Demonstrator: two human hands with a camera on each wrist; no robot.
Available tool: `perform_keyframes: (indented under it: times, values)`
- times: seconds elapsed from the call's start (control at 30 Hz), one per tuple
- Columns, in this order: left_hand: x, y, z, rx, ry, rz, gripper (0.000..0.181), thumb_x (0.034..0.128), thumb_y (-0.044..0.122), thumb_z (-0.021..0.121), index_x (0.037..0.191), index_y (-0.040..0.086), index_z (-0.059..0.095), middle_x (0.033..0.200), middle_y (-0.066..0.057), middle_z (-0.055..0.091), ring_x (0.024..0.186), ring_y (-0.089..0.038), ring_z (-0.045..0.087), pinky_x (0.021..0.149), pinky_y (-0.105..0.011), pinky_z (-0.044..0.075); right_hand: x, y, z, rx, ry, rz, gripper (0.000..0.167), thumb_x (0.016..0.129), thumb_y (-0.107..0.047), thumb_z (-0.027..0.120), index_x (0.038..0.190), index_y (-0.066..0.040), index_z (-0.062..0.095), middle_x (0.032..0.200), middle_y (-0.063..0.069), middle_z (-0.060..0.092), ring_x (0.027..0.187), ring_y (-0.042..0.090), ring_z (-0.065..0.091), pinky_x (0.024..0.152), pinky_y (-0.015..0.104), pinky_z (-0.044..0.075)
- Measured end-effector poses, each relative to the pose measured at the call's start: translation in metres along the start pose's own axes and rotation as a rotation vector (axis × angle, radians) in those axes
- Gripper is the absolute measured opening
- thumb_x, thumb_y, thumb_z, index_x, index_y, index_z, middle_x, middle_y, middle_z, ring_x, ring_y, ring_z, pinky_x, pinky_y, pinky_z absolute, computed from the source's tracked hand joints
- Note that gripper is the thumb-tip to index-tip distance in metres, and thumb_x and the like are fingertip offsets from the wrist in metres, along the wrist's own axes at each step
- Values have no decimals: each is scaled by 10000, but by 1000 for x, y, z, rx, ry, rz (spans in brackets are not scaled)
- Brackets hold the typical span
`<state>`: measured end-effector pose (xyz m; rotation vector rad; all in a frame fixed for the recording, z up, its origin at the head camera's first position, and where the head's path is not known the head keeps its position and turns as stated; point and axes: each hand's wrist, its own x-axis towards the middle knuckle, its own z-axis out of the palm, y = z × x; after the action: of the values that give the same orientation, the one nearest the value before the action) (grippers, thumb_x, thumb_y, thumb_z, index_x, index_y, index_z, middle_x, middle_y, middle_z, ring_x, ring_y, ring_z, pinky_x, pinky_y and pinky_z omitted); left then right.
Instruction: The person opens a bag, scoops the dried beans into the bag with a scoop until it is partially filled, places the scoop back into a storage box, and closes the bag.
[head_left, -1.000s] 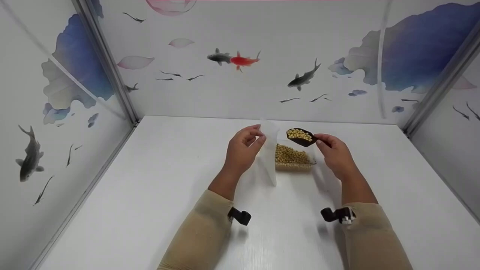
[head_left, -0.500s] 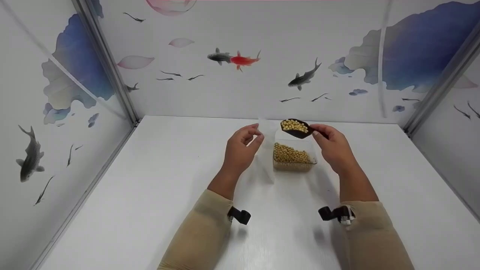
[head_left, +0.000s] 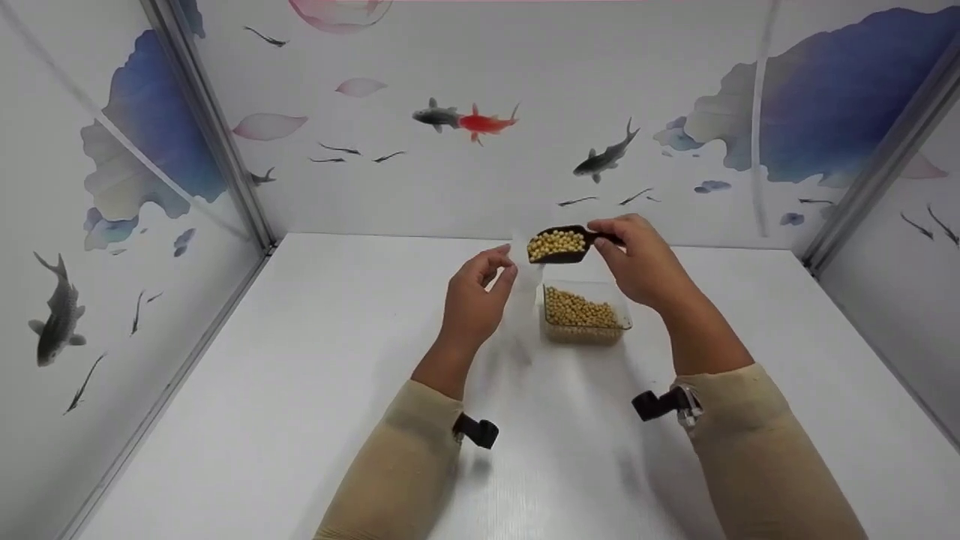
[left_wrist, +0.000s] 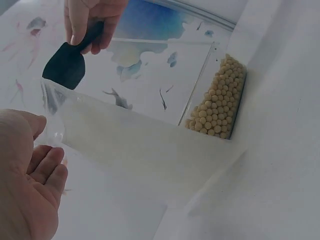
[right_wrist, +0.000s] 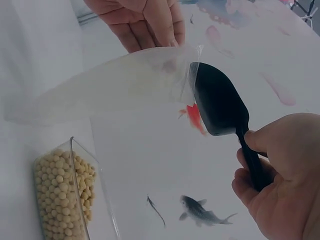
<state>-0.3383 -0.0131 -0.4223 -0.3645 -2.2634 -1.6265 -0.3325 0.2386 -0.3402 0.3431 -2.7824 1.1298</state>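
Head: white table (head_left: 300,360), patterned walls (head_left: 517,52); left grip (head_left: 475,298) pinches bag (head_left: 523,300), right grip (head_left: 643,262) holds scoop (head_left: 573,257).

the scoop (right_wrist: 220,100) is black, soybeans (head_left: 579,307) pale yellow, plastic bag (left_wrist: 125,140) milky, box (right_wrist: 102,215) clear, sleeves (head_left: 765,442) beige, tabletop (head_left: 300,360) white, the white back wall (head_left: 487,45) printed with grey and red fish (head_left: 486,122), blue leaves (head_left: 832,105), pink petals (head_left: 270,126).

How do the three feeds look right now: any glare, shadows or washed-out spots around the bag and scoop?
Head: soft shadows on the white table, and the translucent bag nearly melts into the white behind it. Left wrist: dim, greyish, bag milky, though the beans read individually. Right wrist: also dim; the scoop shows dark with little surface detail.
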Motion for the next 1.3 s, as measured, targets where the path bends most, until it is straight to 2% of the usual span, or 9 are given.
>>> perform_keyframes:
  times: [0.2,0.33,0.63,0.8,1.03,1.3]
  values:
    - [0,0,-2,-6,23,-2,116,1091,286,649,1152,201,699,1475,75,684,1420,-144,616,1184,-347,522,4,-7,1,-125,-89,-52,411,1143,-141,494,1534,-31,558,1453,217,532,1350,378,516,1172,578,479]
    - [-1,-1,-2,-16,35,-3,142,1097,290,638,1180,189,692,1460,70,694,1401,-144,633,1185,-351,521,4,-7,4,-153,-99,-81,373,1133,-113,508,1479,-20,610,1400,215,558,1317,376,518,1137,577,486]
    - [1,-3,-2,-21,73,-4,134,1096,269,639,1177,174,689,1433,61,710,1392,-139,636,1178,-338,525,2,-11,6,-171,-33,-71,320,1127,-102,521,1403,-12,656,1378,197,562,1327,380,498,1129,581,492]
    - [1,-2,-2,-21,91,-15,148,1096,266,638,1190,166,694,1424,53,715,1382,-139,642,1173,-333,529,0,-15,5,-217,19,-126,306,1116,-92,547,1385,-22,676,1370,193,587,1318,398,489,1094,579,490]
    - [1,-2,-4,-48,107,2,154,1095,253,638,1197,157,700,1421,40,718,1374,-152,649,1173,-344,531,-3,-16,4,-243,93,-201,313,1101,-73,575,1394,-34,677,1354,198,597,1304,419,497,1078,584,472]
    - [1,-4,-3,-56,118,-6,155,1095,256,637,1207,172,704,1415,53,718,1358,-135,659,1163,-315,534,-6,-11,2,-213,153,-202,309,1094,-87,593,1386,-38,683,1343,186,611,1304,396,506,1074,577,491]
